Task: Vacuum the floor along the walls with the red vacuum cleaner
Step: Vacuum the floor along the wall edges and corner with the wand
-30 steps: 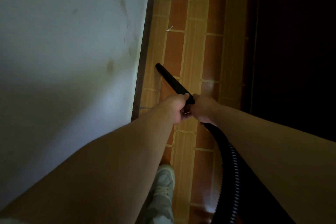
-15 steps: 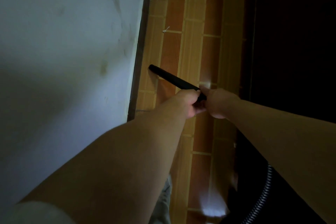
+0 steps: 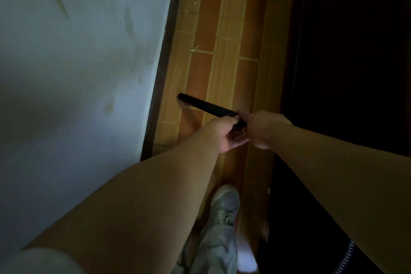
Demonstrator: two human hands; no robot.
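Observation:
A black vacuum nozzle tube (image 3: 206,105) slants across the orange tiled floor (image 3: 224,29), its tip close to the dark skirting (image 3: 160,87) under the white wall (image 3: 77,73). My left hand (image 3: 224,133) grips the tube's near end from below. My right hand (image 3: 262,129) grips it right beside the left. A short piece of ribbed black hose (image 3: 347,256) shows at the bottom right under my right arm. The red vacuum body is out of view.
Small white scraps of debris (image 3: 194,49) lie on the tiles farther along the wall. A dark area (image 3: 355,51) fills the right side. My grey shoe (image 3: 224,204) and trouser leg stand on the floor below my hands.
The nozzle has swung flatter, its tip moving left toward the skirting. Both hands shifted right. My shoe has come back into view and the hose dropped mostly out of sight.

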